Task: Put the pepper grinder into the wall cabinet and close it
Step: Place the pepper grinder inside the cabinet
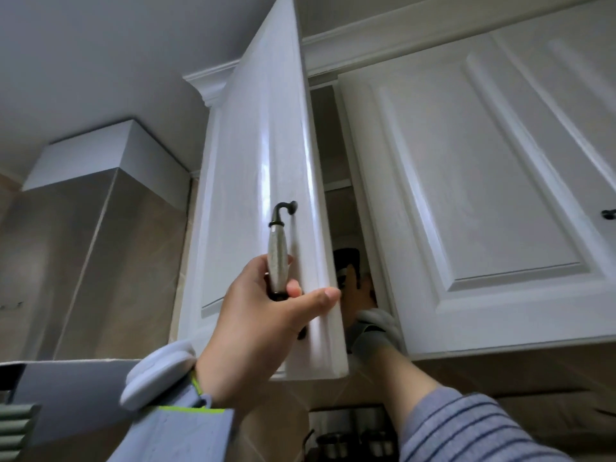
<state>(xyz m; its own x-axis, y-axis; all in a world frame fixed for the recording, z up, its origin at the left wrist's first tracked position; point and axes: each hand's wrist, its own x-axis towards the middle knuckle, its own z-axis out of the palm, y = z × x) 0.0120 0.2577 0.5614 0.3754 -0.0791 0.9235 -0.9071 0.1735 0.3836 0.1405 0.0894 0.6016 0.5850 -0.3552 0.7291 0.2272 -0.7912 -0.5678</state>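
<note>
I look up at a white wall cabinet whose left door (260, 181) stands open towards me. My left hand (253, 321) is closed around the lower part of the door's long handle (278, 241). My right hand (360, 295) reaches through the gap into the cabinet, and the door edge hides most of it. Its fingers rest on a dark pepper grinder (346, 256); only the grinder's top shows, on the lower shelf inside.
The neighbouring cabinet door (483, 181) on the right is closed, and a dark knob (608, 214) shows at the far right edge. A steel range hood (83, 195) rises at the left. Metal jars (336, 441) stand below the cabinet, against the tiled wall.
</note>
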